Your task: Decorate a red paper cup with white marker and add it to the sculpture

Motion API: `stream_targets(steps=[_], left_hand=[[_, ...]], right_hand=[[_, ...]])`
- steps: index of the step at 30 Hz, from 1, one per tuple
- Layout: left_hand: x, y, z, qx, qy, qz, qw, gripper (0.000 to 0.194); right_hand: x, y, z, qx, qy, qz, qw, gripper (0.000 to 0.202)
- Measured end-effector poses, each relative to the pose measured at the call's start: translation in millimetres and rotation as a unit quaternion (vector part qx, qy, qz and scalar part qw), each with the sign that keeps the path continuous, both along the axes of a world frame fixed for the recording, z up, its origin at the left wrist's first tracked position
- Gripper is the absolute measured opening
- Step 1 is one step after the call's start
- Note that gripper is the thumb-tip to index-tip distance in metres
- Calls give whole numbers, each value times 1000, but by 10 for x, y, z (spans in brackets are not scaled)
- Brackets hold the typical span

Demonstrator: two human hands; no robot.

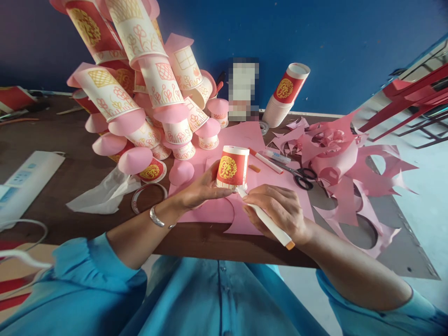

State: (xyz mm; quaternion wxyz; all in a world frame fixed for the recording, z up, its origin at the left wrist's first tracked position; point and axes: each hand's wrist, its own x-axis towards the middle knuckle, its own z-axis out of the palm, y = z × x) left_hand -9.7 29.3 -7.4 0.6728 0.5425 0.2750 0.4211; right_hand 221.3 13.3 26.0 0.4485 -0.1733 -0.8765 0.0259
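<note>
A red and white paper cup with a gold emblem stands upside down in front of me, just above pink paper. My left hand wraps its fingers round the cup's left side and lower rim. In my right hand is a white marker with an orange end pointing toward me; its tip meets the cup's lower edge. Right of the cup, another white marker and an orange cap lie on the pink sheet.
Decorated cups with pink cones rise at the back left. Black scissors and cut pink scraps lie right, a cup stack behind. A tape ring, crumpled white bag and power strip are left.
</note>
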Motion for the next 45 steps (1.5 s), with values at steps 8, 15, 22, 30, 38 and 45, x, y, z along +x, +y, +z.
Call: stream_targets(steps=[8,15,22,30,38,45], left_hand=[[-27,13,-39,2,12,10,1000,64],[-15,9,-2,-4,24,18,1000,66],[-38,19,-43,-2,25,10,1000,67],[-53,30,-76,17,8,-7,1000,68],[-69,4,-63,5,49,25,998,68],[-49,-10,-21,-25,34,18,999,78]], right_hand=[[4,-16,33,-6,-9,-11,1000,17],[-5,-28,40,-4,-14,-6,1000,13],[-13,-40,50,-17,-9,0,1000,10],[-2,-42,48,-34,-6,4,999,9],[29,-33,62,-3,14,-5,1000,16],[37,-25,64,6,4,-12,1000,17]])
